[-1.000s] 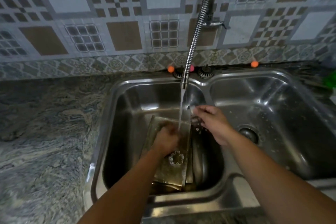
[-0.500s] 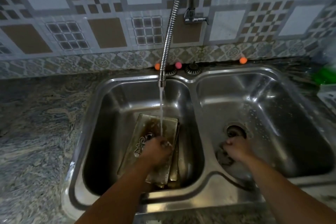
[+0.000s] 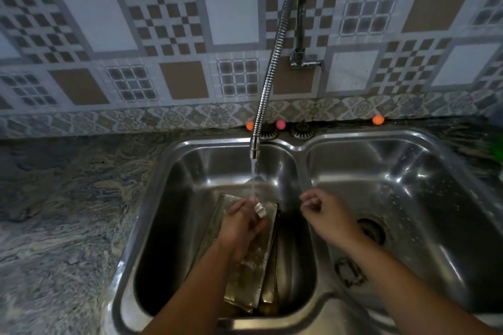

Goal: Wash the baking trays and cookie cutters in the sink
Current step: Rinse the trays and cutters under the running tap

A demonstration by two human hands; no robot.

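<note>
Steel sink [image 3: 174, 160], trays [image 3: 253, 266] lengthwise toward tap; left hand [image 3: 242, 226] gripping cutter [image 3: 259, 208], right hand [image 3: 326, 215] loosely curled, empty.

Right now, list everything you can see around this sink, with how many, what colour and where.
Stainless steel double sink: one, silver, set in the counter.
Flexible coiled metal tap: one, silver, wall-mounted, running into the left basin.
Stacked metal baking trays: more than one, exact count unclear, dull gold-brown, left basin.
Small metal cookie cutter: one, pale silver, in the left hand under the stream.
Another cookie cutter: one, dark outline, floor of the right basin.
Small round balls: three, two orange and one pink, behind the sink.
Marbled stone counter: one, grey-blue, left of the sink.
Left hand: over the trays, pinching the cutter.
Right hand: loosely curled, apparently empty, above the divider.
</note>
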